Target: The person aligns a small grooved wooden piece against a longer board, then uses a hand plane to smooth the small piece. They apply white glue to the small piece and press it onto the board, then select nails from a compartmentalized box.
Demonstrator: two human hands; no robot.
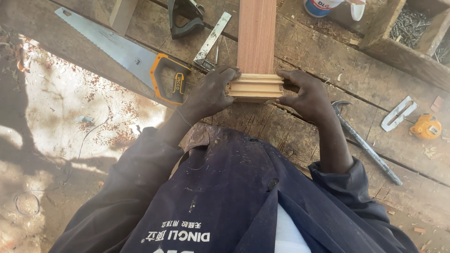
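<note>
Weathering plank workbench [290,136] over sawdust-strewn ground [61,107]

A worker in a dusty navy jacket with white lettering, a thin bracelet at the left wrist [183,118]

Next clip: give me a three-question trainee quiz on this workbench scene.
1. True or false: both hands grip the short moulded trim piece at the near end of the reddish board.
2. Which tool lies beside the left hand? A) handsaw B) drill C) pliers
3. Fill in: right of the right hand lies a claw ____.

Key: 1 true. 2 A, the handsaw. 3 hammer.
</note>
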